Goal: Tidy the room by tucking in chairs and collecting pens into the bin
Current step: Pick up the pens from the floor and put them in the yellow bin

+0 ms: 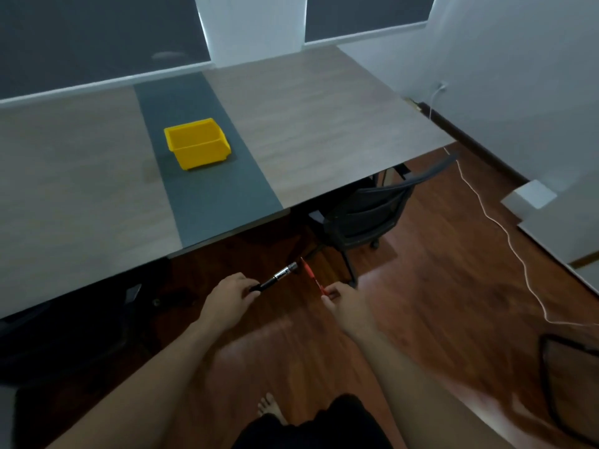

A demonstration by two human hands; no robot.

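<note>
Yellow plastic is noted for the bin [197, 143], which is set upright on the grey centre strip [207, 176] of the wood-grain tabletop [324, 124], well apart from both hands. No contents can be made out inside it from this angle. A black marker [275, 279] with a silver band is held in the left hand [229, 303]; the grip is closed around its rear end, the capped tip pointed up and away over the wooden floor [421, 286]. A red pen [311, 276] is pinched narrowly at its lower end between the fingertips of the right hand [341, 303]. The two pen tips are seen near each other but apart. A black mesh chair [369, 209] is observed at the right of the tabletop, its seat partly under the edge, its backrest tilted outward. A white cable [505, 234] is seen trailing across the floor
</note>
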